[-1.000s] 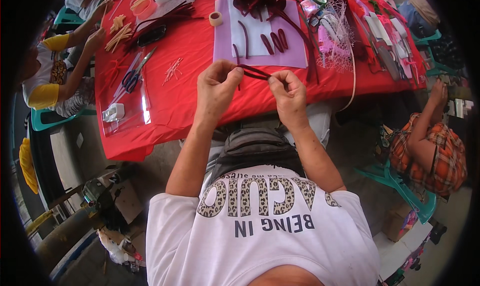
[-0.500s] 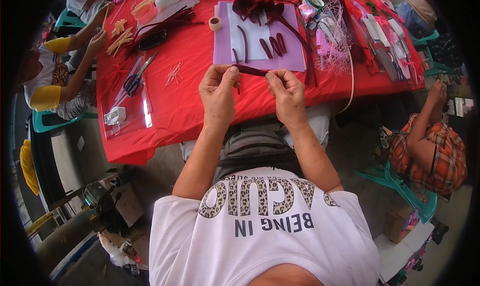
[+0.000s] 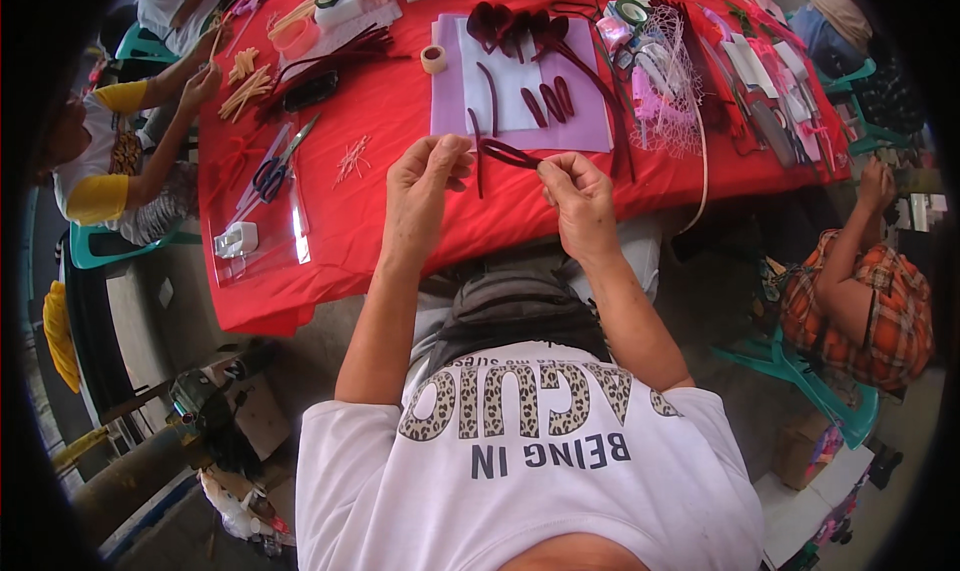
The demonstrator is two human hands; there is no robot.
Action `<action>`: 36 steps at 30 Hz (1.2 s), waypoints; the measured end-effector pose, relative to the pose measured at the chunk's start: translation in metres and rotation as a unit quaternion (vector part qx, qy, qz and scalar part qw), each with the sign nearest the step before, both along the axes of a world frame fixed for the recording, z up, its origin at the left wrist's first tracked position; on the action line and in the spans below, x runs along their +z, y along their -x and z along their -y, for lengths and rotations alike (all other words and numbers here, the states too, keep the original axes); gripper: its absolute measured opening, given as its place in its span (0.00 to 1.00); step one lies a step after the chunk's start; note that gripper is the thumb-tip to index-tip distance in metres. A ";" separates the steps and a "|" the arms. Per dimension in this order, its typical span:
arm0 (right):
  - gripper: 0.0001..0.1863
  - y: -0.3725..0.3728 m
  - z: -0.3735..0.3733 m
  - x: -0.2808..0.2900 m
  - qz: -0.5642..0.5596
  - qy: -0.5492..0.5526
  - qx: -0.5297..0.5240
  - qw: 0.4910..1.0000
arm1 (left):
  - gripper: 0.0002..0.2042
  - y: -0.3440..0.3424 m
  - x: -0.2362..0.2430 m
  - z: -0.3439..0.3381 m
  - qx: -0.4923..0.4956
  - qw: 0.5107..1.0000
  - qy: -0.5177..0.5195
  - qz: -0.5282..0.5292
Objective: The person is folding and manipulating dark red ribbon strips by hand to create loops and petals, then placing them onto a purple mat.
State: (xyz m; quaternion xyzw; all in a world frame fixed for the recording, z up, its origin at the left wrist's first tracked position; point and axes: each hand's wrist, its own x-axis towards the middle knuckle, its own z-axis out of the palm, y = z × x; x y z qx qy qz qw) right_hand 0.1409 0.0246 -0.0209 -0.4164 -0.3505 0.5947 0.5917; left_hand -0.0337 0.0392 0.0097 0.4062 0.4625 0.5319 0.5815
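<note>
Both hands work one piece: the left hand [image 3: 425, 176] and the right hand [image 3: 578, 196] each pinch an end of a thin dark maroon fabric strip [image 3: 508, 153], held just above the red-covered desk [image 3: 380, 121]. Doing this well likely means keeping even tension and fingertips close to the fold. Its long axis runs roughly left to right, the looped end toward the left hand.

Scissors [image 3: 275, 171] left of mat [image 3: 520, 121] – tape roll [image 3: 433, 59] (between).
</note>
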 end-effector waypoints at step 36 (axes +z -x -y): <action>0.14 -0.012 -0.092 -0.061 0.475 0.007 -0.069 0.877 | 0.11 -0.043 -0.087 -0.088 -0.011 0.757 -0.106 -0.644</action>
